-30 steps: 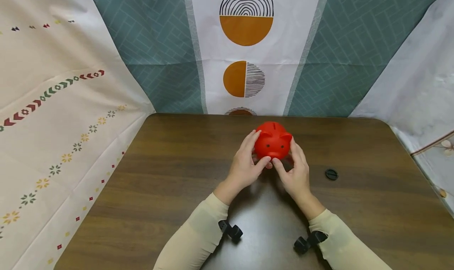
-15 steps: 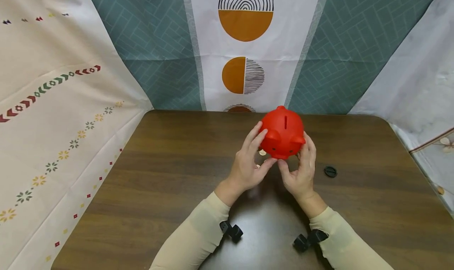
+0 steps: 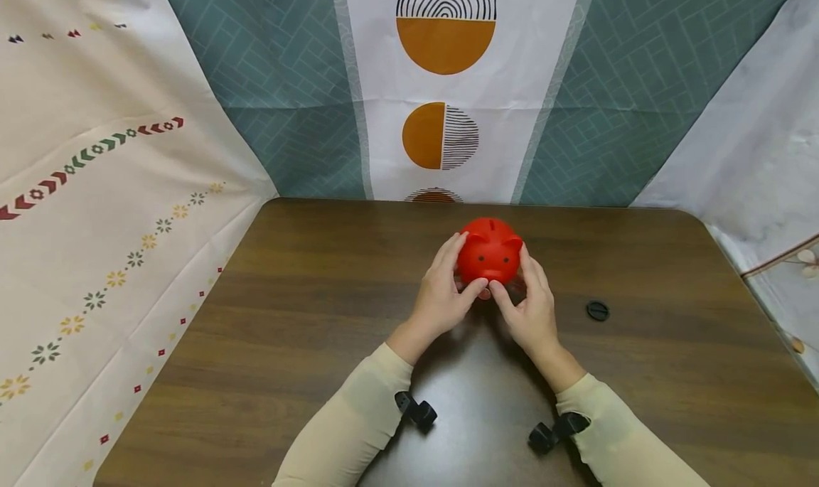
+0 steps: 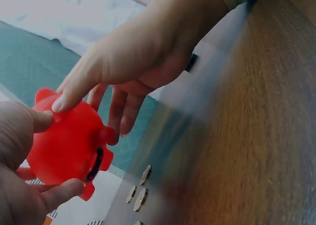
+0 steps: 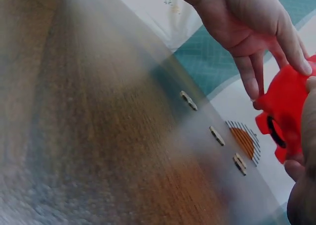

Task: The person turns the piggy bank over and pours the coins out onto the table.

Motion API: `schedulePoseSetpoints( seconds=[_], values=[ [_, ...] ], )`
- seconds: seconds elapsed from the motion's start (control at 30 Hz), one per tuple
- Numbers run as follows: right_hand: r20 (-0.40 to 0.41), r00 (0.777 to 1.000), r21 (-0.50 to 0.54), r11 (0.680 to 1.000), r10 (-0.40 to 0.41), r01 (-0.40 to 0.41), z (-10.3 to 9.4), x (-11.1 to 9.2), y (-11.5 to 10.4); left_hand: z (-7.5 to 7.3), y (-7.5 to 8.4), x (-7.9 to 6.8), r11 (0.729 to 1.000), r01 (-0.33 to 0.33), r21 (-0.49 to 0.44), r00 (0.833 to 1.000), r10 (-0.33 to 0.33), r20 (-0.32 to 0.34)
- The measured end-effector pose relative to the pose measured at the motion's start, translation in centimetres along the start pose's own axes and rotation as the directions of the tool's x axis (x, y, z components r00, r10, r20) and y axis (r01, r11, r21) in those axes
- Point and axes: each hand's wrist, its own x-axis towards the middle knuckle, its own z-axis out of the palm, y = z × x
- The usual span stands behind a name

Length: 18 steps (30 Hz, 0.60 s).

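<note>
A red piggy bank (image 3: 489, 251) is held between both hands above the table, its face toward me and its coin slot on top. My left hand (image 3: 441, 295) grips its left side, fingers along the flank and thumb under the snout. On the other side my right hand (image 3: 532, 306) mirrors that grip. The left wrist view shows the dark round opening (image 4: 95, 164) in the piggy bank's underside, facing the table. Several coins (image 4: 140, 199) lie beneath it, apart from the piggy bank; one coin (image 3: 484, 293) peeks out below the snout in the head view.
A small black round plug (image 3: 598, 311) lies on the brown wooden table (image 3: 307, 316) right of my hands. Patterned cloths (image 3: 288, 103) hang behind the table and along both sides. Each wrist wears a black camera strap.
Half a second ago the piggy bank was higher and farther right, with its top tipped toward me. Both hands have lowered it back near its position of one second ago.
</note>
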Motion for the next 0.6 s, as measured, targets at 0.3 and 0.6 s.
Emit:
schedulePoseSetpoints(
  seconds=[0.3, 0.6],
  values=[
    [-0.218, 0.946, 0.101, 0.959, -0.24, 0.267, 0.3, 0.8, 0.7, -0.3, 1.6, 0.1, 0.915, -0.401, 0.043, 0.906, 0.403, -0.127],
    [-0.066, 0.997, 0.007, 0.999, -0.038, 0.038, 0.4, 0.0, -0.6, -0.3, 0.2, 0.2, 0.999, -0.009, -0.049, 1.0, 0.009, 0.006]
  ],
)
